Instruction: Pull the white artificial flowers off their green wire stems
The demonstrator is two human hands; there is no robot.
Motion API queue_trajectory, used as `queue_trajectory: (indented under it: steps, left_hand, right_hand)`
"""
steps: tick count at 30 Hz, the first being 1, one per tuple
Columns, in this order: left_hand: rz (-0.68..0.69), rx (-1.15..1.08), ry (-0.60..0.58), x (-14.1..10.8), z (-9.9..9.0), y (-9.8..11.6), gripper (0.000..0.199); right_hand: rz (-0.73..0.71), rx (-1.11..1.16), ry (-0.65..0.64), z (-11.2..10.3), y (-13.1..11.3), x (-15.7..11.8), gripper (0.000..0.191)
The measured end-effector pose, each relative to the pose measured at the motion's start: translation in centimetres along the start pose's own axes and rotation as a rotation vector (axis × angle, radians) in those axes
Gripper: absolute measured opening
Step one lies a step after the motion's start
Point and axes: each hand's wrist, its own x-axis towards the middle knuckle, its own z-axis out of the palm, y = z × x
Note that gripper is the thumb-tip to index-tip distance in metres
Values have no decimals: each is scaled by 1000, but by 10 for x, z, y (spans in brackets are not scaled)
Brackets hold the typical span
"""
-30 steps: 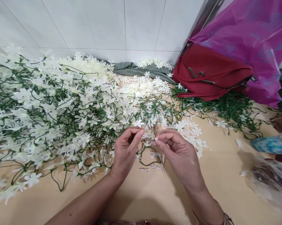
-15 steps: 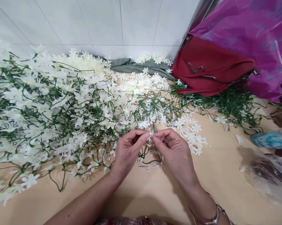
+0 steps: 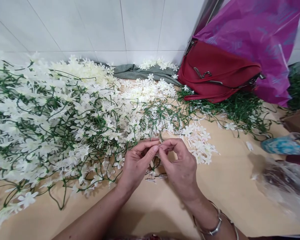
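My left hand [image 3: 139, 161] and my right hand [image 3: 179, 165] meet at the fingertips, low in the middle of the view. Both are closed in a pinch on something tiny and pale that the fingers mostly hide. A green stem hangs just below the fingertips. To the left spreads a big heap of white artificial flowers [image 3: 57, 116] on green stems. Loose white blossoms [image 3: 202, 141] lie just right of my hands, and more petals [image 3: 150, 88] lie behind them. Thin white pieces [image 3: 153, 176] rest on the table under my fingers.
A red bag [image 3: 214, 71] sits at the back right on green stems [image 3: 242, 111], before a purple plastic bag [image 3: 264, 43]. A blue-white packet [image 3: 279, 145] and a clear plastic bag [image 3: 284, 183] lie on the right. Grey cloth [image 3: 130, 71] runs along the tiled wall.
The small white blossom seen between my fingertips is now mostly hidden. My right fingers have curled in more. The whole view has shifted slightly, moving the bags to the left.
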Motion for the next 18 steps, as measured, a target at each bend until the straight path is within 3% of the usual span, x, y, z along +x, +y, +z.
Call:
queue_trajectory:
  steps: [3, 7, 12, 18]
  left_hand:
    - [38, 26, -1, -1, 1, 2, 14]
    - [-78, -34, -2, -1, 0, 3, 19]
    - [-116, -39, 73, 3, -1, 2, 18]
    - [-104, -69, 16, 5, 0, 2, 21]
  right_hand:
    - [-57, -44, 53, 0, 0, 0, 17]
    - [-93, -57, 87, 0, -3, 0, 18]
    - [48, 93, 66, 3, -3, 0, 15]
    - [152, 200, 37, 3, 4, 0, 15]
